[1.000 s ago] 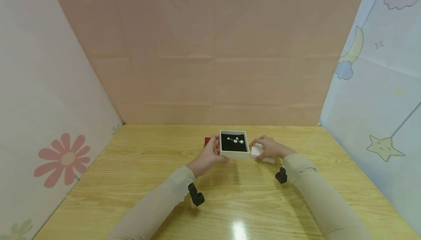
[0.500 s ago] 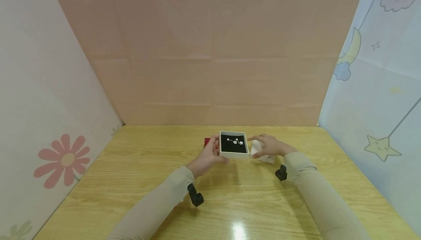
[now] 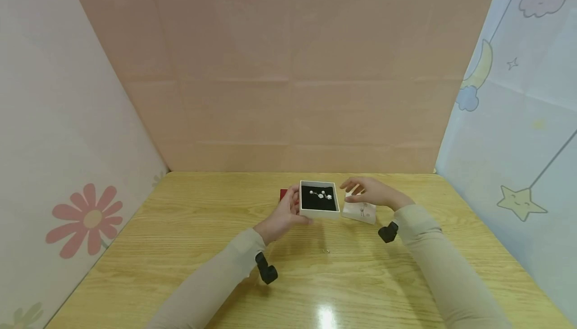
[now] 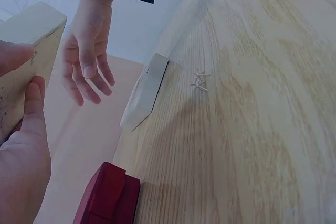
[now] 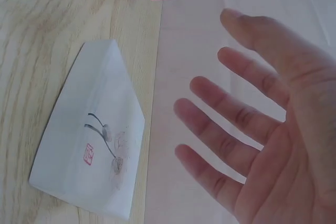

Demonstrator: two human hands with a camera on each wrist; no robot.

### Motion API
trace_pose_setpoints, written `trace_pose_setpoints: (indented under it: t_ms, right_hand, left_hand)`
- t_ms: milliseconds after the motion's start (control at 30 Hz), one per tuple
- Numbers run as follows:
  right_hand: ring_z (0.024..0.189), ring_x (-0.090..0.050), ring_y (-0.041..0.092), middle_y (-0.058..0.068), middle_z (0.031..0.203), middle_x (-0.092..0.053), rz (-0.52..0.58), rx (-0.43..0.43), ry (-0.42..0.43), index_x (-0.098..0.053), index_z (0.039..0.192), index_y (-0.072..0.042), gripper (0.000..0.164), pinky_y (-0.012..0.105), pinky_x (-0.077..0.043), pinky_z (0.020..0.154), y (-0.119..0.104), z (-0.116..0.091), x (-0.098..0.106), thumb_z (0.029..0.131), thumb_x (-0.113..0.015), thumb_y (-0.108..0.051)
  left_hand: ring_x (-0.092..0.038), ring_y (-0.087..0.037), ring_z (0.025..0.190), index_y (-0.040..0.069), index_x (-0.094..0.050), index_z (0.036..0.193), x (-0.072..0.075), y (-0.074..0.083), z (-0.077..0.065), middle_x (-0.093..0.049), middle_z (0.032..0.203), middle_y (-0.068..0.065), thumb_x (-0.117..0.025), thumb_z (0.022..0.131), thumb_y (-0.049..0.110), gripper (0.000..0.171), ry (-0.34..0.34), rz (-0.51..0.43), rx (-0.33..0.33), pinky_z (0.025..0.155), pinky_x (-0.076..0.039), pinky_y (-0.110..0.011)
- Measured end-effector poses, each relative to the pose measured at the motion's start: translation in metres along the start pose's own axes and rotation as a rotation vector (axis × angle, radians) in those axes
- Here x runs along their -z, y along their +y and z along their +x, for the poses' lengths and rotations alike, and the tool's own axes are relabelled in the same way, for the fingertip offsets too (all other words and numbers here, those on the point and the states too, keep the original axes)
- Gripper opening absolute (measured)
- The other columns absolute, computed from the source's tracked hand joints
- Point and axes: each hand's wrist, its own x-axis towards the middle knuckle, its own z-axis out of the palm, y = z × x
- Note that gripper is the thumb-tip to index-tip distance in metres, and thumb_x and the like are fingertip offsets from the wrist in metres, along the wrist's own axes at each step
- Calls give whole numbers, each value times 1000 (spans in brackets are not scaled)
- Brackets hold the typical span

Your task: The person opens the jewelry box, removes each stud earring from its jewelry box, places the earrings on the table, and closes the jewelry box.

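Note:
My left hand (image 3: 280, 216) grips a small white box (image 3: 319, 214), thumb in front and fingers at its left side, holding it above the table. Inside, a pair of pearl-and-flower earrings (image 3: 321, 196) lies on a black lining. The box tilts toward the head camera. My right hand (image 3: 376, 192) hovers over the white lid (image 5: 100, 140) with its fingers spread and nothing in them. That lid rests on the table, its top printed with a flower drawing and a red stamp. Left wrist view: two tiny star-shaped pieces (image 4: 199, 81) lie on the wood.
A dark red box (image 4: 107, 195) stands on the table behind my left hand, mostly hidden in the head view. The wooden table (image 3: 203, 229) ends at a pinkish backdrop (image 3: 288, 93), with patterned cloth walls left and right.
My right hand has let go of the lid and risen off it, fingers spreading. The lid stays on the table, its printed top now showing. The left hand and box have barely moved.

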Motion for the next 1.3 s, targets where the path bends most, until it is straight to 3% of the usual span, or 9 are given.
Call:
trace_pose_setpoints:
  t_ms: [200, 333, 667, 933, 1167, 1300]
  right_hand:
    - [103, -62, 26, 5, 107, -66, 17, -7, 18, -60, 122, -9, 34, 46, -50, 88, 1, -1, -3, 94, -64, -26]
    - [100, -63, 25, 3, 103, -66, 2, -1, 16, -61, 118, -8, 32, 43, -52, 84, 3, -1, -6, 94, -64, -29]
    - [100, -62, 24, 1, 101, -66, 2, -12, 19, -62, 118, -9, 30, 41, -51, 83, 5, -3, -7, 94, -64, -28]
    - [100, -63, 27, 4, 102, -66, 18, 1, 3, -61, 119, -7, 30, 41, -52, 82, 4, -5, -8, 94, -63, -24]
    - [102, -62, 26, 1, 103, -64, 9, -15, -8, -60, 120, -9, 31, 43, -51, 84, 6, -6, -9, 95, -62, -27]
    - [102, -61, 24, 0, 102, -64, 9, -17, -9, -60, 120, -9, 31, 42, -51, 83, 7, -6, -9, 95, -63, -28]
  left_hand:
    - [-55, -26, 120, 15, -26, 139, 1, -1, -7, -45, 142, -9, -62, 76, -22, 81, 4, 10, 8, 93, -51, -38]
    - [-55, -25, 119, 15, -25, 142, 2, 0, -16, -44, 142, -9, -64, 75, -22, 85, -3, 14, 32, 94, -50, -36]
    - [-52, -28, 123, 11, -22, 146, 11, -8, -38, -37, 148, -14, -62, 72, -27, 92, -49, 40, 82, 91, -51, -36]
    - [-47, -31, 129, 12, -24, 144, 18, -25, -57, -28, 153, -13, -66, 67, -27, 95, -60, 91, 222, 94, -49, -36]
    - [-35, -33, 139, 9, -24, 143, 21, -36, -60, -28, 154, -13, -67, 64, -28, 97, -43, 103, 251, 105, -41, -41]
    - [-41, -31, 136, 9, -24, 142, 23, -37, -61, -32, 151, -13, -70, 64, -26, 97, -49, 117, 263, 106, -41, -42]
